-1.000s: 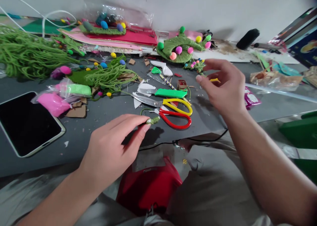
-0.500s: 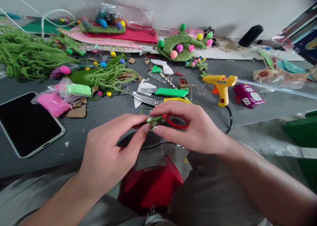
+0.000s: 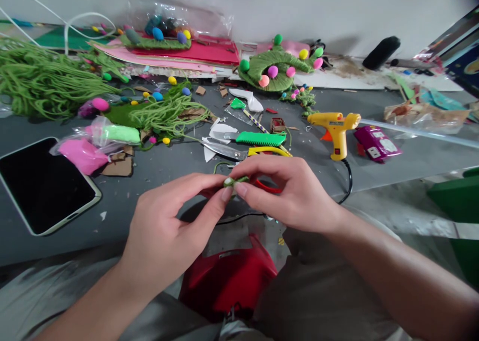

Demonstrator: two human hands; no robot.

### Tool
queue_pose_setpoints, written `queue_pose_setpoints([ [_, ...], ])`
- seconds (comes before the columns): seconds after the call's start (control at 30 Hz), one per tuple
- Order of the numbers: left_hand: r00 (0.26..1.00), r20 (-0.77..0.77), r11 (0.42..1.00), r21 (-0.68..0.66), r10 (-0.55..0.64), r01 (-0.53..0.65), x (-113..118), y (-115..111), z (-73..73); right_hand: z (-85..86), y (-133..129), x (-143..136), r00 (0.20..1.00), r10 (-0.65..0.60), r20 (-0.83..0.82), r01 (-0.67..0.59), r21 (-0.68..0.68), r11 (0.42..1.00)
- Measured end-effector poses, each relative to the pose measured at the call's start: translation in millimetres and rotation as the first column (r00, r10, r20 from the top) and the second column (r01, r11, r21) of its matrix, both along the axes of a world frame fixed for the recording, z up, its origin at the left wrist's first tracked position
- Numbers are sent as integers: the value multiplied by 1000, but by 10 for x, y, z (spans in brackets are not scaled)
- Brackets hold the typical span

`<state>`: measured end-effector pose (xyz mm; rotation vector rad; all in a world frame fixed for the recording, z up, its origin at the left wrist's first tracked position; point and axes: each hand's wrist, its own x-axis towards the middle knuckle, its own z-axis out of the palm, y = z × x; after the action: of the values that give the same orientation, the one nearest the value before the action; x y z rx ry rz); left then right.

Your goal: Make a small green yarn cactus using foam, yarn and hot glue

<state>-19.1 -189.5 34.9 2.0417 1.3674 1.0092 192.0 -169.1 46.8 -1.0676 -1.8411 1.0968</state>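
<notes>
A small green yarn-wrapped piece (image 3: 241, 180) with a whitish end is pinched between both hands at the table's front edge. My left hand (image 3: 174, 221) grips its left end between thumb and fingers. Thumb and forefinger of my right hand (image 3: 288, 194) close on its right part. Just beyond the fingers lie scissors (image 3: 269, 152) with yellow and red handles; the right hand partly hides them. A thin green strand (image 3: 220, 164) curves behind the fingertips.
A green-handled cutter (image 3: 260, 138) lies past the scissors. A yellow glue gun (image 3: 338, 131) and purple packet (image 3: 377, 143) are at right. Green yarn (image 3: 48, 82), pink clay (image 3: 82, 155) and a tablet (image 3: 47, 186) are at left. A decorated green wreath (image 3: 269, 69) is behind.
The right thumb has moved up onto the green piece, and both hands' fingertips are closer together. The view has shifted slightly.
</notes>
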Motion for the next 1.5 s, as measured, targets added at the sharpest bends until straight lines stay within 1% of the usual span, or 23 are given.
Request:
queue_pose_setpoints([
  [0.27, 1000, 14, 1000, -28, 3, -3, 15, 7, -8, 13, -2, 22, 1000, 24, 18, -25, 17, 1000],
  [0.6, 1000, 0, 999, -34, 10, -10, 19, 8, 2, -29, -13, -7, 999, -16, 38, 16, 16, 1000],
  [0.9, 1000, 15, 1000, -20, -1, 1, 26, 15, -9, 10, -5, 1, 999, -17, 48, 17, 3, 1000],
  [1.1, 1000, 21, 1000, -27, -14, 14, 35, 26, 0, 8, -12, 9, 996, -11, 88, 8, 33, 999],
  [1.3, 1000, 5, 999, -29, -19, 19, 51, 34, -27, -22, -7, -23, 994, -30, 108, 22, 71, 997],
  [1.5, 999, 2, 999, -39, -33, 33, 37, 23, -9, -14, -7, -2, 992, -40, 120, 32, 67, 997],
])
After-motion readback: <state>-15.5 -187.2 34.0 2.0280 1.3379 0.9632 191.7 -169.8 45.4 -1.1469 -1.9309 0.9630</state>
